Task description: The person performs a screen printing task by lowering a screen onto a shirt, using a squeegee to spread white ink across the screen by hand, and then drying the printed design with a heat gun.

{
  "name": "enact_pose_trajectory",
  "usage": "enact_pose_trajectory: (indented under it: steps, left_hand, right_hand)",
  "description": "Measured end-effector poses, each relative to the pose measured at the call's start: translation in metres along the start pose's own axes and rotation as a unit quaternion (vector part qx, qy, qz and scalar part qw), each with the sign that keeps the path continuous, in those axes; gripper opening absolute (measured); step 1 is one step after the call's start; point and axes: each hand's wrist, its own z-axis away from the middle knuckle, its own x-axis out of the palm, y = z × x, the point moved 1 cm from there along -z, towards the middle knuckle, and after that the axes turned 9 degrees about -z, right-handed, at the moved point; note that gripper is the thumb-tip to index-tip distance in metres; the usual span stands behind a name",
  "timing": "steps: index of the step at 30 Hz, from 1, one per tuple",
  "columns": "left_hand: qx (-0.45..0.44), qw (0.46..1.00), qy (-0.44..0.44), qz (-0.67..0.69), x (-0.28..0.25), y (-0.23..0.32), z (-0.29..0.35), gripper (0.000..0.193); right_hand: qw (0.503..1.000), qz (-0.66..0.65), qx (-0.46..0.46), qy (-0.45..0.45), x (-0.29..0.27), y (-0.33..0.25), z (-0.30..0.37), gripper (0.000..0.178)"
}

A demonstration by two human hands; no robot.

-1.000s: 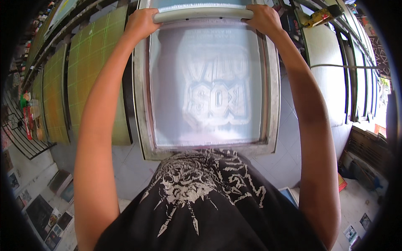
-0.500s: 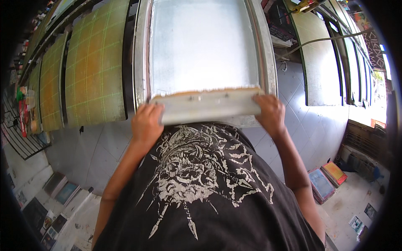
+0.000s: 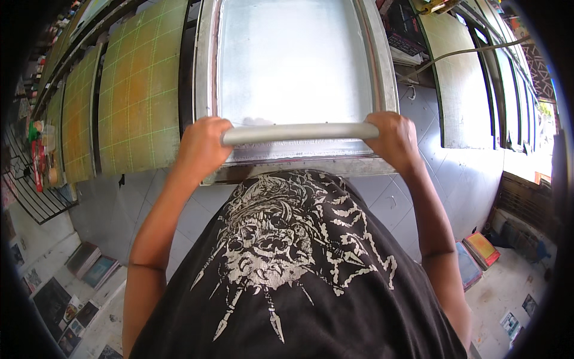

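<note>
A wide squeegee (image 3: 299, 132) with a pale grey, rounded handle lies crosswise over the near part of a screen printing frame (image 3: 206, 78). My left hand (image 3: 205, 143) is closed around its left end, and my right hand (image 3: 391, 139) grips the right end. White mesh (image 3: 293, 66) stretches away beyond the squeegee. Between the squeegee and the frame's near bar, a strip of wet-looking mesh shows. The squeegee stands on edge, so its blade is hidden beneath the handle.
Boards with yellow-orange patches and green lines (image 3: 140, 84) stand at the left. Pale boards (image 3: 460, 84) line the right, with a cable (image 3: 472, 52) across them. Stacked small frames (image 3: 480, 248) sit low at the right. Grey floor tiles (image 3: 388, 203) show below.
The squeegee has turned from lying tilted with its broad face showing to standing upright, handle uppermost. Both hands turned with it and stay closed on its ends.
</note>
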Motion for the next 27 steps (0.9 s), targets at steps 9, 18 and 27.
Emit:
enact_pose_trajectory:
  steps: [9,18,27]
  left_hand:
    - [0.034,0.982,0.182,-0.044,0.051,0.013,0.058,0.032]
    - [-0.060,0.993,-0.096,0.037,-0.015,0.000,-0.027,0.022]
    - [0.055,0.983,0.163,-0.060,0.029,-0.006,0.010,0.041]
  right_hand:
    - [0.992,0.015,-0.047,0.114,0.038,-0.005,0.061,0.030]
    - [0.992,-0.025,0.071,-0.101,-0.014,0.001,-0.024,0.027]
    - [0.993,0.027,-0.053,0.103,0.028,0.011,0.010,0.035]
